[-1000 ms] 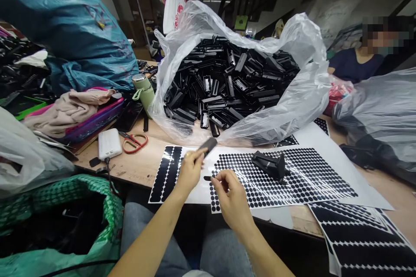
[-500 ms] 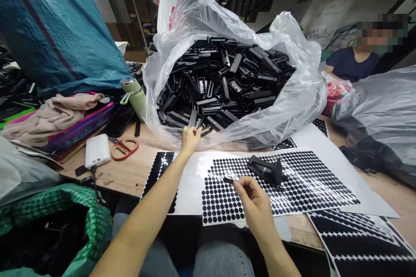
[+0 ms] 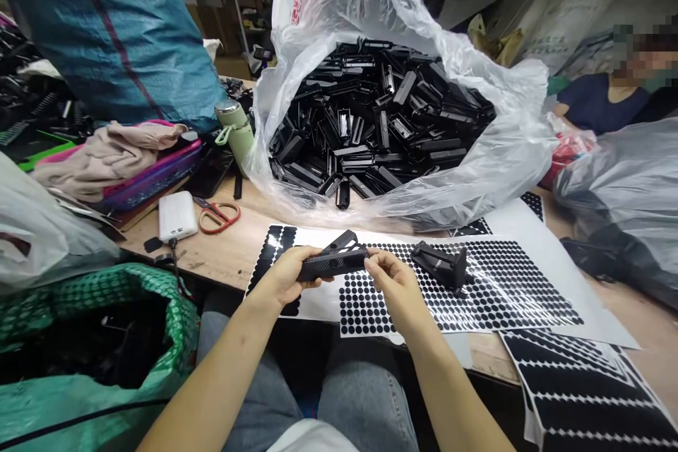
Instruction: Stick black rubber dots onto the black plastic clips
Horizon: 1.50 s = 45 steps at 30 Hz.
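Observation:
My left hand (image 3: 289, 275) is closed around the left end of a black folding plastic part (image 3: 331, 265) with a ribbed, textured surface. Two arms of the part lie at a narrow angle, with pale shiny bits between them. At its right end, the thumb and fingers of my right hand (image 3: 392, 279) are pinched against it. Whether a small black strip is also between those fingertips is hidden. Below and behind lies a white sheet of round black stickers (image 3: 371, 311), on which a black stand-like piece (image 3: 441, 267) rests to the right.
A large clear plastic bag (image 3: 508, 148) of similar black parts (image 3: 381, 127) stands behind the sheets. Red-handled scissors (image 3: 219, 217), a white power bank (image 3: 177, 215) and a green bottle (image 3: 236, 131) are at left. A green sack (image 3: 180, 325) hangs by the front edge. Someone (image 3: 604, 102) sits far right.
My left hand has come back from the bag's front edge with a black folding part. My right hand, which held a small black strip over the sheet, has moved up to the part's end.

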Each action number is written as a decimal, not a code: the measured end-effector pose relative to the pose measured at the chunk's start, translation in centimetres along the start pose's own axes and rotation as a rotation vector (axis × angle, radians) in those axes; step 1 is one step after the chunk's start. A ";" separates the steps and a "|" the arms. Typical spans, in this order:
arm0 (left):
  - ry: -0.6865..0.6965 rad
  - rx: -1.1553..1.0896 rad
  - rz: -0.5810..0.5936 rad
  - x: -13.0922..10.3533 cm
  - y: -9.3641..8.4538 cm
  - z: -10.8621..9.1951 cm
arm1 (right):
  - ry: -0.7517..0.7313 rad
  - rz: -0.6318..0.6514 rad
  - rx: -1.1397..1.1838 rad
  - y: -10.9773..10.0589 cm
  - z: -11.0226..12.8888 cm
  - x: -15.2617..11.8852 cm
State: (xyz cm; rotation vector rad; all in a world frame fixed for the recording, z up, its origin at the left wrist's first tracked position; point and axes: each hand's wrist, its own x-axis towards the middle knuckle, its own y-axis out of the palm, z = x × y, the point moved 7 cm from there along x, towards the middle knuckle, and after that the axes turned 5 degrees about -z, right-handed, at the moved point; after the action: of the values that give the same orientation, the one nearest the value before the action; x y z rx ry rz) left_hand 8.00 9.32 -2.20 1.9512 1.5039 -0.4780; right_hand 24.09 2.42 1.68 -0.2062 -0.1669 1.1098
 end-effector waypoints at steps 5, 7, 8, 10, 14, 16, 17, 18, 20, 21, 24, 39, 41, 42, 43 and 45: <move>0.037 0.051 0.036 -0.5 0.2 0.7 | 0.039 0.034 -0.022 0.2 -0.9 -0.8; 0.028 0.052 0.041 -0.6 0.2 1.0 | 0.044 0.031 -0.017 0.2 -1.1 -1.0; 0.025 0.051 0.043 -0.6 0.2 1.1 | 0.049 0.033 -0.013 0.3 -1.1 -1.2; 0.019 0.052 0.045 -0.7 0.3 1.4 | 0.065 0.040 -0.013 0.3 -1.4 -1.4; 0.016 0.052 0.052 -0.8 0.4 1.7 | 0.068 0.028 -0.040 0.2 -1.4 -1.8; 0.018 0.048 0.056 -0.8 0.4 1.8 | 0.042 0.003 -0.061 0.1 -1.1 -2.0; 0.018 0.048 0.059 -0.8 0.4 1.9 | 0.029 -0.009 -0.073 0.0 -1.0 -2.1; 0.019 0.049 0.062 -0.8 0.4 1.9 | 0.018 -0.020 -0.085 0.0 -0.8 -2.1; 0.022 0.052 0.068 -0.9 0.4 1.9 | 0.001 -0.039 -0.108 0.0 -0.6 -2.3; 0.025 0.052 0.069 -0.9 0.4 1.9 | -0.006 -0.050 -0.116 0.0 -0.5 -2.3; 0.034 0.049 0.069 -1.0 0.5 1.9 | -0.011 -0.069 -0.126 0.1 -0.3 -2.6; 0.114 -0.003 -0.200 -0.9 -4.9 1.2 | -0.066 0.068 -0.565 3.5 -5.1 3.5; 0.116 -0.022 -0.236 -0.9 -5.9 0.8 | -0.067 0.130 -0.633 4.5 -5.9 4.8; 0.111 -0.027 -0.237 -0.9 -6.1 0.7 | -0.062 0.144 -0.641 4.8 -6.1 5.2; 0.103 -0.032 -0.232 -0.9 -6.2 0.7 | -0.057 0.159 -0.652 5.0 -6.3 5.5; 0.089 -0.047 -0.220 -0.8 -6.2 0.7 | -0.052 0.186 -0.660 5.0 -6.1 5.7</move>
State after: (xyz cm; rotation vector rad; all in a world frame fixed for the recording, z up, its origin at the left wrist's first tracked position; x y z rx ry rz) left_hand 1.95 9.23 -3.76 1.8003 1.7815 -0.4496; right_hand 23.64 9.21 -5.32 -0.7940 -0.5704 1.2158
